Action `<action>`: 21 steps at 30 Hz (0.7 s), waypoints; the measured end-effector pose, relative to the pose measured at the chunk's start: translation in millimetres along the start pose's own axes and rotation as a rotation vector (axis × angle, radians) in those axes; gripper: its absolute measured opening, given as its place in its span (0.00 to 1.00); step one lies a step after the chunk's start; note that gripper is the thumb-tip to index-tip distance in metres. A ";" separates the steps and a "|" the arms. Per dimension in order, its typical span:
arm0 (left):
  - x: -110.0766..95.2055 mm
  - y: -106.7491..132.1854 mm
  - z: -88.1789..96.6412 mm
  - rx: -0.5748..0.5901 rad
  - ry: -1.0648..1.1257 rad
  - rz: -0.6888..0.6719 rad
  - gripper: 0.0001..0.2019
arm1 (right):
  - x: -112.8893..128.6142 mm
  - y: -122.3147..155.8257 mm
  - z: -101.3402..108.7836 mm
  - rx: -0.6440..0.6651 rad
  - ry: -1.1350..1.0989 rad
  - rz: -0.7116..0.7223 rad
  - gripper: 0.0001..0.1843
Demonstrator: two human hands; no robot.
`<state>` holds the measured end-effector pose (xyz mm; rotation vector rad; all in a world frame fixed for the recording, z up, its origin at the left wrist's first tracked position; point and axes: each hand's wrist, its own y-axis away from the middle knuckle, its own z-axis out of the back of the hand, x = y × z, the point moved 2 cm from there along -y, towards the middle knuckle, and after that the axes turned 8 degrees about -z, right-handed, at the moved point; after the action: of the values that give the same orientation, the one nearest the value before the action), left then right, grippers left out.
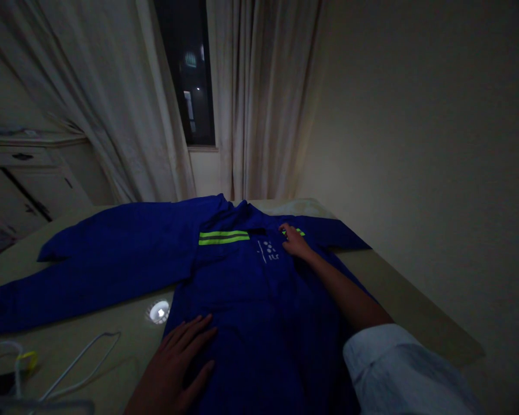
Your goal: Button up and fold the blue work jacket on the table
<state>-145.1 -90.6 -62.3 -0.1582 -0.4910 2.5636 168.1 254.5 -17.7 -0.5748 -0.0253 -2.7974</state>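
— Blue work jacket (259, 300): how did the grips stand?
— Both open, neither closed on cloth. Left grip (173, 366) lay flat on the lower front; right grip (294, 242) rested on the chest, just beside a neon-yellow stripe (293, 231).
— Handling?
— Judged light, soft and limp, with little stiffness; the collar (237, 210) looked the surest place to take hold.
— Surroundings?
— Jacket lay spread on a pale table (409, 305), one sleeve (112, 259) extended leftward. A white cable (80, 366) and a round white light (159, 312) sat near it.
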 end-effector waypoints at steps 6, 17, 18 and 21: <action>-0.9 1.8 -0.8 0.011 -0.028 -0.005 0.30 | 12.0 24.3 -4.7 -0.042 0.136 0.072 0.28; -1.2 0.0 -1.0 0.001 -0.026 -0.002 0.29 | 94.6 -0.1 -34.4 0.046 0.421 0.281 0.18; -1.6 -0.3 -0.3 0.000 -0.019 -0.001 0.29 | 99.1 -6.3 -38.2 0.016 0.419 0.223 0.18; -3.3 -1.8 2.4 0.010 -0.013 0.001 0.27 | 107.2 -21.0 -46.2 -0.044 0.409 0.121 0.21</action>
<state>-141.8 -91.6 -59.3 -0.1380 -0.4834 2.5689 50.1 242.0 -17.8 -0.0049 0.1497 -2.7453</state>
